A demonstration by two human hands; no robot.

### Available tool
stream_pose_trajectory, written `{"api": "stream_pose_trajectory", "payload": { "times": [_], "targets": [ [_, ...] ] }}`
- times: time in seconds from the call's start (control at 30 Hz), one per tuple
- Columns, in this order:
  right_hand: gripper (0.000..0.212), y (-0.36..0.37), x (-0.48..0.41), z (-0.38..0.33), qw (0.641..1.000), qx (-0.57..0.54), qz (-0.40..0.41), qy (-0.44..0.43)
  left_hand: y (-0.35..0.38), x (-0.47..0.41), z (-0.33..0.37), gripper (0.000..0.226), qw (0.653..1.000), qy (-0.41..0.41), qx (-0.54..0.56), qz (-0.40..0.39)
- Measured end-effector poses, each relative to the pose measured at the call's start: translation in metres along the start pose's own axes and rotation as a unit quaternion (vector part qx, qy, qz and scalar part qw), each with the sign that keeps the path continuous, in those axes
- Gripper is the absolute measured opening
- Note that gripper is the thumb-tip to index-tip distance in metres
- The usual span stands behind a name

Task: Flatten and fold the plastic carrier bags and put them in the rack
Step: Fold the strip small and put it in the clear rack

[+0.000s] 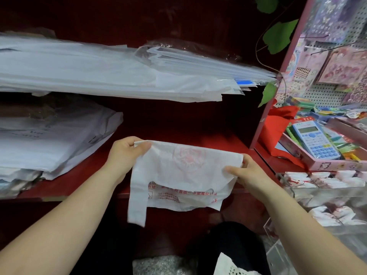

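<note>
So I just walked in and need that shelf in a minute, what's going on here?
A person is holding a white carrier bag with red print up in front of the red shelf. The left hand pinches its top left corner and the right hand grips its right edge, pulling it flat between them, with one handle hanging down. It is not put away yet. Stacks of white bags already lie on the shelf to the left.

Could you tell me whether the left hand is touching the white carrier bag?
Touching. The head view shows the left hand pinching a top corner of the white carrier bag.
</note>
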State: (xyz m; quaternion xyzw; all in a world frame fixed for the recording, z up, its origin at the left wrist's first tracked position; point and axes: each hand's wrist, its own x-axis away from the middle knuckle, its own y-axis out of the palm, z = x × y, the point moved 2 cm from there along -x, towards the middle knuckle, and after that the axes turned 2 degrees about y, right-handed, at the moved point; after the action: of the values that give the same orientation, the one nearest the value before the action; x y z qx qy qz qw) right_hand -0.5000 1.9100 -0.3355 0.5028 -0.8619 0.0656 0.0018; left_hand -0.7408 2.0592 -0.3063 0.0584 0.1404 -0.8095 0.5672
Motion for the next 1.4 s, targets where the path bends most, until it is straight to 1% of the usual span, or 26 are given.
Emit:
{"api": "stream_pose_trajectory", "payload": {
  "times": [0.03,0.1,0.17,0.27,0.4,0.5,0.6,0.67,0.77,0.9,1.0,1.07,1.13,1.17,1.2,1.27,1.33,1.4],
  "targets": [
    [0.033,0.001,0.0,0.001,1.0,0.019,0.007,-0.006,0.0,0.0,0.0,0.021,1.0,0.001,0.006,0.0],
    [0.015,0.003,0.001,0.0,0.999,0.036,0.027,-0.024,0.0,-0.001,-0.001,0.021,1.0,-0.009,0.023,0.005],
    [0.009,0.003,0.002,-0.001,0.998,0.035,0.043,-0.038,-0.001,-0.001,-0.002,0.02,0.998,-0.032,0.051,0.021],
    [0.026,0.003,0.003,-0.003,0.994,0.043,0.069,-0.068,-0.001,-0.004,-0.004,0.018,0.993,-0.069,0.088,0.044],
    [0.052,0.004,-0.005,-0.003,0.984,0.084,0.131,-0.081,0.001,-0.012,-0.016,0.03,0.992,-0.08,0.033,0.09],
    [0.057,0.005,-0.018,-0.003,0.978,0.115,0.159,-0.068,0.004,-0.022,-0.031,0.03,0.991,-0.078,-0.012,0.104],
    [0.06,0.005,-0.031,-0.001,0.966,0.178,0.181,-0.05,0.01,-0.035,-0.045,0.04,0.987,-0.116,-0.066,0.092],
    [0.059,0.004,-0.041,-0.001,0.946,0.26,0.195,-0.012,0.014,-0.045,-0.052,0.052,0.981,-0.135,-0.105,0.089],
    [0.056,0.004,-0.056,0.0,0.896,0.397,0.196,0.033,0.022,-0.06,-0.057,0.055,0.964,-0.157,-0.2,0.077],
    [0.051,0.008,-0.077,0.006,0.842,0.504,0.185,0.043,0.034,-0.078,-0.059,0.05,0.927,-0.167,-0.333,0.046],
    [0.047,0.012,-0.091,0.011,0.79,0.58,0.194,0.027,0.04,-0.085,-0.066,0.05,0.894,-0.177,-0.41,0.046],
    [0.047,0.013,-0.098,0.015,0.758,0.621,0.198,0.015,0.045,-0.09,-0.071,0.046,0.893,-0.162,-0.416,0.053],
    [0.047,0.014,-0.103,0.019,0.75,0.63,0.2,0.016,0.048,-0.09,-0.072,0.038,0.911,-0.112,-0.392,0.059],
    [0.047,0.014,-0.105,0.021,0.75,0.63,0.203,0.017,0.049,-0.087,-0.071,0.04,0.914,-0.074,-0.396,0.047],
    [0.046,0.015,-0.106,0.022,0.751,0.628,0.205,0.017,0.05,-0.083,-0.071,0.045,0.908,-0.037,-0.417,0.015],
    [0.042,0.016,-0.107,0.023,0.762,0.613,0.208,0.02,0.053,-0.072,-0.074,0.05,0.874,0.007,-0.48,-0.08],
    [0.037,0.016,-0.105,0.021,0.779,0.587,0.22,0.021,0.055,-0.061,-0.081,0.051,0.836,0.0,-0.525,-0.159],
    [0.034,0.021,-0.101,0.016,0.8,0.555,0.228,-0.023,0.056,-0.055,-0.086,0.052,0.817,-0.02,-0.543,-0.192]
  ]
}}
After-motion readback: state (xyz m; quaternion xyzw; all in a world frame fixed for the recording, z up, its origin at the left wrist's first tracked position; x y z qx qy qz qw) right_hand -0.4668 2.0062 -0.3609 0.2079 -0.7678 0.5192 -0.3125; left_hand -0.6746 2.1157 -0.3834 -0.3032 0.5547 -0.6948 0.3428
